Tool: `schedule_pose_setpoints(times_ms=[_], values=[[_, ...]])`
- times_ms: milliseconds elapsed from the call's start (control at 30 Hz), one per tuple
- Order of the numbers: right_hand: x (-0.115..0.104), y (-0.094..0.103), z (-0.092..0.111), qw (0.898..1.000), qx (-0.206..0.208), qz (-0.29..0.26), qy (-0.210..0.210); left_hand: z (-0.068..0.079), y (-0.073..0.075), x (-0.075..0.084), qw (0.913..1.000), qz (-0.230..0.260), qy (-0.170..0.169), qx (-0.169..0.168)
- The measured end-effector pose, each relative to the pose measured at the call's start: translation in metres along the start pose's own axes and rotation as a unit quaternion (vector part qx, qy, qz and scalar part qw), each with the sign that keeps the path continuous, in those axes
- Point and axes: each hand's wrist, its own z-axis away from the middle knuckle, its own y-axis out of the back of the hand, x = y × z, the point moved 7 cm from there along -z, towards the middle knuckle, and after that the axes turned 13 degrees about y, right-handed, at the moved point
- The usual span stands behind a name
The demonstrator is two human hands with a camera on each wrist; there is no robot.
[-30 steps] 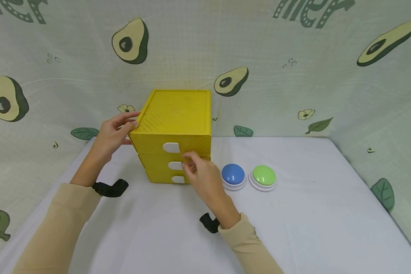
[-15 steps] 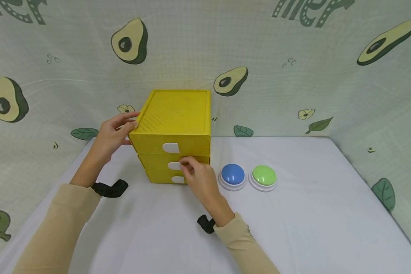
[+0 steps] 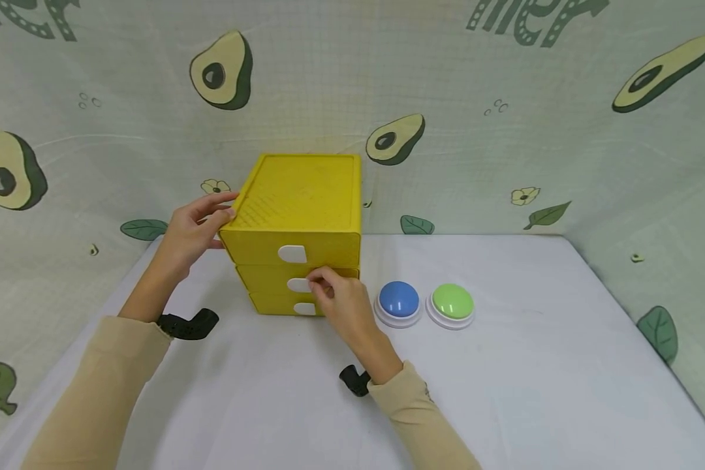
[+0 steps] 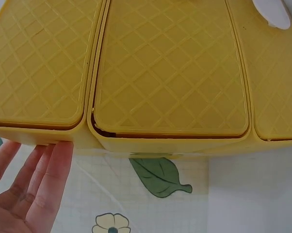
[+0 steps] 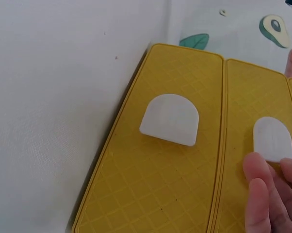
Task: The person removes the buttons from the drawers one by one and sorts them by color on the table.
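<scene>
A yellow drawer unit [image 3: 305, 192] with three stacked drawers stands at the back of the table, each drawer front bearing a white handle. My left hand [image 3: 189, 235] rests its fingertips on the unit's left side near the upper front corner; in the left wrist view its fingers [image 4: 53, 172] are straight against the top level's side. My right hand [image 3: 349, 307] pinches the edge of the middle drawer's handle [image 5: 272, 138] between thumb and fingertips. The top handle [image 3: 292, 254] and bottom handle [image 3: 304, 309] are untouched. All the drawers sit pushed in.
Right of the unit, a blue push button [image 3: 399, 299] and a green push button [image 3: 453, 301] stand on white bases. A white cloth [image 3: 540, 365] covers the table. Behind hangs a curtain [image 3: 311, 78] printed with avocados and leaves.
My right hand has shifted slightly left and down onto the middle handle, then held still there. The left hand and the drawer unit have stayed in place.
</scene>
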Motion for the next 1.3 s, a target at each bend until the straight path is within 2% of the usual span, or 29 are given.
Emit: schedule_pose_setpoints(times_ms=[767, 1300], values=[[-0.005, 0.001, 0.001, 1.000, -0.007, 0.004, 0.015, -0.002, 0.001, 0.001, 1.0000, -0.003, 0.006, 0.002], [-0.017, 0.003, 0.013, 0.999, -0.027, 0.022, 0.040, -0.002, 0.000, 0.002, 1.0000, -0.002, 0.003, -0.006]])
